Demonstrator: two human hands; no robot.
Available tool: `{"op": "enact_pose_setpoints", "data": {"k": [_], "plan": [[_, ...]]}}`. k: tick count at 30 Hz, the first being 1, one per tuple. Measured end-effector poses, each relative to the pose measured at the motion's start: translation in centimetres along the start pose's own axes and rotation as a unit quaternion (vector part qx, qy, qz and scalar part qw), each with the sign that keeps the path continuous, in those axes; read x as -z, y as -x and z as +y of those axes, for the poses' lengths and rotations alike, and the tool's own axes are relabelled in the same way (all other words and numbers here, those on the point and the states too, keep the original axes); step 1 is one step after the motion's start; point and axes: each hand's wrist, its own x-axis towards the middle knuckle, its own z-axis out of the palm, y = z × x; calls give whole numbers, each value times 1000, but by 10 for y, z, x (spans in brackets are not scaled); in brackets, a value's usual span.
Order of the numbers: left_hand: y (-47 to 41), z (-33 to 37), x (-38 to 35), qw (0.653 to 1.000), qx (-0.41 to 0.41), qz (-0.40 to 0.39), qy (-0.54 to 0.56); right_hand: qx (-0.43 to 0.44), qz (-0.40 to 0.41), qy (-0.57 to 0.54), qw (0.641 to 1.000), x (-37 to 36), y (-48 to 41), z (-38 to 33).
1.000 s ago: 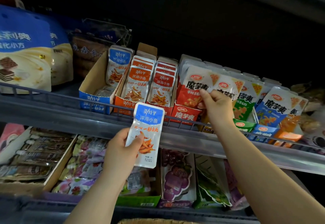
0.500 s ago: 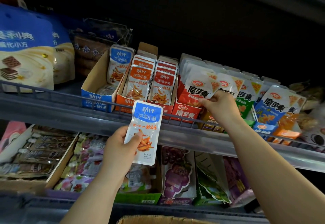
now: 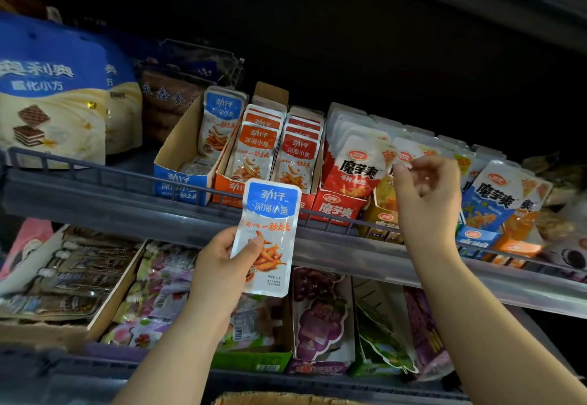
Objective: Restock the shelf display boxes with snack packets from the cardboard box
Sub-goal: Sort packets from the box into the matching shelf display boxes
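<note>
My left hand (image 3: 216,264) holds a white snack packet with a blue top (image 3: 268,236) upright, in front of the upper shelf rail (image 3: 95,198). Behind the rail stands the matching blue display box (image 3: 178,182), nearly empty, with one blue packet (image 3: 220,125) leaning at its back. My right hand (image 3: 425,201) hovers with loosely curled fingers at the white konjac packets (image 3: 359,163) between the red display box (image 3: 336,209) and the yellow display box (image 3: 381,222); it holds nothing that I can see. A strip of the cardboard box (image 3: 286,400) shows at the bottom edge.
Orange and red fish-snack packets (image 3: 257,147) fill the boxes beside the blue one. Large blue wafer bags (image 3: 50,93) stand at the upper left. Blue and orange konjac boxes (image 3: 495,210) sit at the right. The lower shelf holds trays of pouches (image 3: 73,277) and grape packs (image 3: 320,312).
My right hand has let go of the konjac packet it was tucking in and has drawn back a little. My left hand keeps the blue packet in about the same place.
</note>
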Motion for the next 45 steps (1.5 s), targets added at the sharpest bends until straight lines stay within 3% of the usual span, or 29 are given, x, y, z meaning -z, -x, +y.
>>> {"op": "enact_pose_setpoints", "data": {"k": [4,10,15,18,21,24,28,33,38,42,45], "plan": [[2,0,-2,1000,-1,-18,4,32,-161,13,986,-9,13,-22],[6,6,-3,999,-23,-29,3,-11,-392,26,920,-27,12,-24],[2,13,9,995,-78,-1,-60,-44,-474,51,878,-42,5,-32],[0,18,25,976,-148,51,-154,-31,-444,38,895,-52,-9,-45],[-15,12,48,915,-228,113,-313,-23,-357,-15,934,-69,-28,-61],[-30,7,70,871,-239,141,-405,13,-274,-18,961,-93,-43,-72],[-46,-6,82,829,-256,128,-480,69,-240,67,966,-134,-55,-79],[-60,-17,86,755,-299,135,-567,63,-223,131,964,-183,-68,-80],[-62,-22,90,729,-309,148,-592,96,-223,131,961,-205,-79,-89],[-64,-22,92,718,-297,146,-613,123,-247,203,939,-213,-86,-87],[-64,-22,92,726,-299,144,-602,108,-288,242,920,-218,-86,-77]]}}
